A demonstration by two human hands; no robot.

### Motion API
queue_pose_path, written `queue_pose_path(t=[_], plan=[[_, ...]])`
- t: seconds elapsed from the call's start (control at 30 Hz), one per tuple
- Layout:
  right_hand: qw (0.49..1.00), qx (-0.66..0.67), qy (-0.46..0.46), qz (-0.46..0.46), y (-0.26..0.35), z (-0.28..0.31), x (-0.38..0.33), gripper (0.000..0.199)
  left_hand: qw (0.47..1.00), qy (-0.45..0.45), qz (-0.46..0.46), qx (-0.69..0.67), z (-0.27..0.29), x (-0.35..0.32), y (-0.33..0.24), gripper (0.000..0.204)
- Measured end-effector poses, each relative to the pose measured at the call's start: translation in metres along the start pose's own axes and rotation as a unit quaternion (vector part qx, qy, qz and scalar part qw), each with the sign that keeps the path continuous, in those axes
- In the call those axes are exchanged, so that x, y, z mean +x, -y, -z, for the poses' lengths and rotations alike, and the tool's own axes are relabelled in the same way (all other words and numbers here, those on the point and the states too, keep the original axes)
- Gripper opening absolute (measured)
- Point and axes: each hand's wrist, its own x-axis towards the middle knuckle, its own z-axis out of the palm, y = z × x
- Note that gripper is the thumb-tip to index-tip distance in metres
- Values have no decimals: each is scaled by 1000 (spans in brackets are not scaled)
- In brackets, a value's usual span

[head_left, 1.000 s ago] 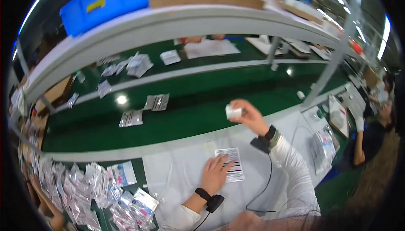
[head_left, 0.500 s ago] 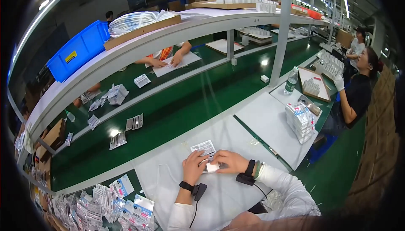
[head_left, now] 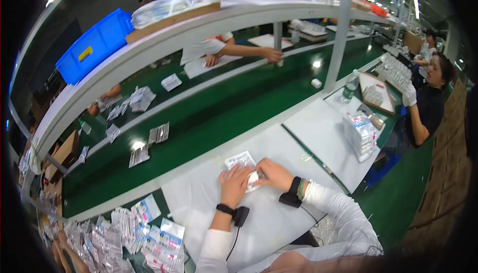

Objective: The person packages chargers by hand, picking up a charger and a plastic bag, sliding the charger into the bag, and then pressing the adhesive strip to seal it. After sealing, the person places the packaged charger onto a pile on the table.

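Note:
Both my hands work at a flat printed packet [head_left: 239,159] lying on the white tabletop. My left hand [head_left: 235,186] rests over its near part, fingers stretched out and a little apart. A small white piece [head_left: 253,179] shows between my hands; blur and the fingers hide whether it is part of the packet. My right hand [head_left: 277,175] is closed at the right side of this piece, pinching its edge with thumb and fingers. Both wrists wear black straps with small black boxes.
A heap of printed pouches [head_left: 149,235] lies at left. Beyond runs a green conveyor belt [head_left: 209,138] carrying silvery packets [head_left: 159,133]. At right stand stacked pouches [head_left: 359,136] and a water bottle [head_left: 350,86]. A blue bin [head_left: 94,46] sits on the overhead shelf [head_left: 249,18]. Co-workers sit across and at right.
The view has shifted slightly. My hands stay at the packet, the right fingers now closer around the white piece. Across the belt, a co-worker's arm has stretched out to the right.

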Motion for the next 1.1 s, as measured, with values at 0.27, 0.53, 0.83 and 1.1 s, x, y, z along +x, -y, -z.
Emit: queue_pose_path(t=[0.27, 0.53, 0.83, 1.1], plan=[[992, 59, 20, -112, 11, 10, 15, 40, 995, -24, -56, 81, 11, 7, -8, 36], [993, 97, 12, -66, -4, 5, 13, 29, 986, -37, -47, 156, 16, 7, -18, 34], [996, 66, 15, -53, 3, 4, 10, 28, 961, -71, -27, 265, 0, 29, -23, 27], [998, 50, 24, -29, 5, 0, 8, 28, 918, -72, 29, 388, -11, 42, -30, 19]])
